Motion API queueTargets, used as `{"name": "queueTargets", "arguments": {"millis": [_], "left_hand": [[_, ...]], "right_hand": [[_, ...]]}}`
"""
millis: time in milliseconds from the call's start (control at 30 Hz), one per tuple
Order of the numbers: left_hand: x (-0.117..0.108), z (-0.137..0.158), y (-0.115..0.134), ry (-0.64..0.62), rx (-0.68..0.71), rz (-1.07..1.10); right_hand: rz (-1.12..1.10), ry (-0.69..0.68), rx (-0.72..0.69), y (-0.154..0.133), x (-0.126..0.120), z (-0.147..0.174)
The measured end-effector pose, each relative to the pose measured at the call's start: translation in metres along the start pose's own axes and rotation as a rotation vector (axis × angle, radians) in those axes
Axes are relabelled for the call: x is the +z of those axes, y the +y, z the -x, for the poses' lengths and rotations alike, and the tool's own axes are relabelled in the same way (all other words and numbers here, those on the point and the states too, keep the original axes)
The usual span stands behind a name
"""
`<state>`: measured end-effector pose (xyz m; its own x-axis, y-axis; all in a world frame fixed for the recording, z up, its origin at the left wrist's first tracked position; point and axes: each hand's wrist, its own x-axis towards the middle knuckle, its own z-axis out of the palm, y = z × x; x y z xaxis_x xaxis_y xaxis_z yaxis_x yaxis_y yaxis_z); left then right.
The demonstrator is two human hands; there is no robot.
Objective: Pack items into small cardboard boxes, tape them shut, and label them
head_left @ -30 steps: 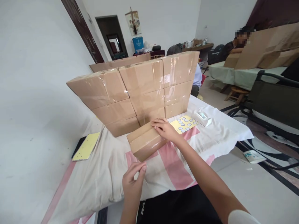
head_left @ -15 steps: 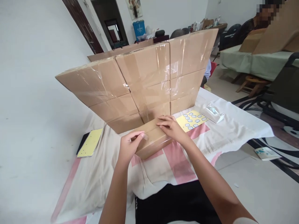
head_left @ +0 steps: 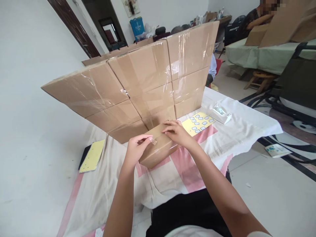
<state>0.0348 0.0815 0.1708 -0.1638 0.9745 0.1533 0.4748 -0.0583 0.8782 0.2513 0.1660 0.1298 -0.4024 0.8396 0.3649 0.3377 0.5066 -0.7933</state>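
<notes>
A long brown cardboard box (head_left: 158,149) lies in front of me on the cloth-covered table. Between the thumb and fingers of my left hand (head_left: 138,146) is a short piece of clear tape (head_left: 154,142), just above the near left end of the box top. My right hand (head_left: 176,131) rests on the box top farther right, fingers stretched over the surface and thumb apart from them. A seam runs along the box top between the hands.
A tall panel of taped cardboard boxes (head_left: 148,79) stands behind the box. Right of it lie a yellow sheet with outlined shapes (head_left: 197,123) and a white tape dispenser (head_left: 221,114). Another yellow card (head_left: 92,154) sits at the left edge. A person (head_left: 254,19) sits at another table.
The camera view has shifted slightly. My left hand still pinches the tape, which now shows more clearly over the box top. My right hand stays on the box.
</notes>
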Motion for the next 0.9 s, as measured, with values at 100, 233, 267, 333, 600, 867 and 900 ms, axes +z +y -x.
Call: {"name": "queueTargets", "arguments": {"millis": [100,233,267,333,600,867,900], "left_hand": [[-0.003,-0.009,0.003,-0.088,0.003,0.013],[-0.007,-0.023,0.007,-0.249,0.026,-0.002],[-0.007,-0.027,0.007,-0.282,0.037,-0.01],[-0.006,-0.033,0.006,-0.319,0.066,-0.02],[-0.005,-0.035,-0.008,-0.315,0.136,-0.034],[-0.006,-0.036,-0.01,-0.303,0.188,-0.069],[-0.006,-0.036,-0.01,-0.313,0.191,-0.09]], "right_hand": [[-0.008,-0.008,0.008,0.0,-0.001,0.001],[-0.038,-0.009,0.013,0.0,-0.003,0.002],[-0.043,-0.005,0.013,0.0,-0.002,0.003],[-0.049,0.002,0.016,0.0,-0.002,0.003],[-0.07,0.033,0.031,-0.003,0.003,0.005],[-0.058,0.046,0.017,-0.001,0.004,0.005],[-0.058,0.049,0.013,-0.001,0.004,0.005]]}}
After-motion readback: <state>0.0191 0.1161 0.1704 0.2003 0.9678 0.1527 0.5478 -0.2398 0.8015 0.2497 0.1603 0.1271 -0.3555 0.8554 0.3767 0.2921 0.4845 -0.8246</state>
